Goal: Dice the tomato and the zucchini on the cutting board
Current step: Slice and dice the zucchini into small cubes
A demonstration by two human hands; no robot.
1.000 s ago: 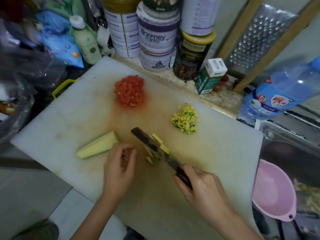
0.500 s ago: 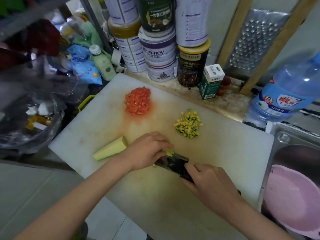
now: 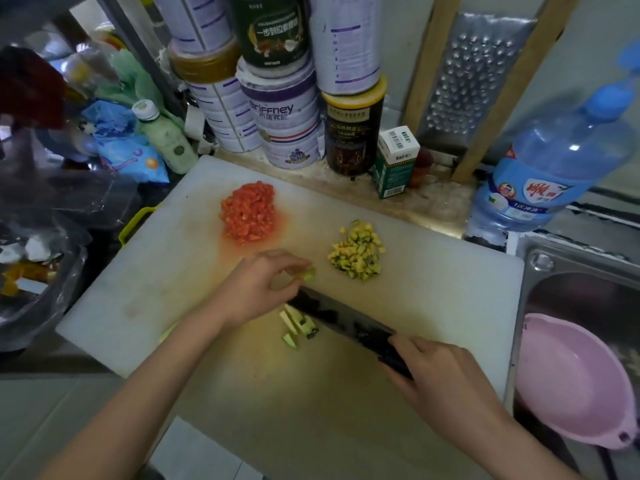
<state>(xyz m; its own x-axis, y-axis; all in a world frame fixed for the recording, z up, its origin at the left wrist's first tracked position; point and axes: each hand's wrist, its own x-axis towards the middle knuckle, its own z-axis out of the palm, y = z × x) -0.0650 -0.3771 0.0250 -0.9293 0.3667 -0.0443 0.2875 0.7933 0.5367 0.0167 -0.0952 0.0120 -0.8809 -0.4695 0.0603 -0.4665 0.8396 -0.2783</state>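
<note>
The white cutting board (image 3: pixel 433 292) lies across the counter. At 11 o'clock from its middle sits a heap of diced tomato (image 3: pixel 250 213). At 1 o'clock, well apart from the tomato, is a smaller heap of diced zucchini (image 3: pixel 356 252).

The left hand (image 3: pixel 258 289) is over the board's middle with its fingers curled. The thumb and fingertips pinch a small zucchini piece (image 3: pixel 309 274), near the zucchini heap at its 8 o'clock.

The right hand (image 3: pixel 446 379), at 4 o'clock on the board, is wrapped tight round the handle of a dark cleaver (image 3: pixel 346 322). The blade points toward 10 o'clock and its far end reaches the left hand. Whether the edge touches the board cannot be told. A few zucchini strips (image 3: pixel 299 323) lie on the board just beside the blade, at its 7 o'clock.

Off the board, a pink bowl (image 3: pixel 571 382) rests in the sink at 3 o'clock. A water bottle (image 3: pixel 554 161) stands at 2 o'clock, stacked tins (image 3: pixel 284 126) at 12 o'clock, and a metal grater (image 3: pixel 474 74) leans between them.
</note>
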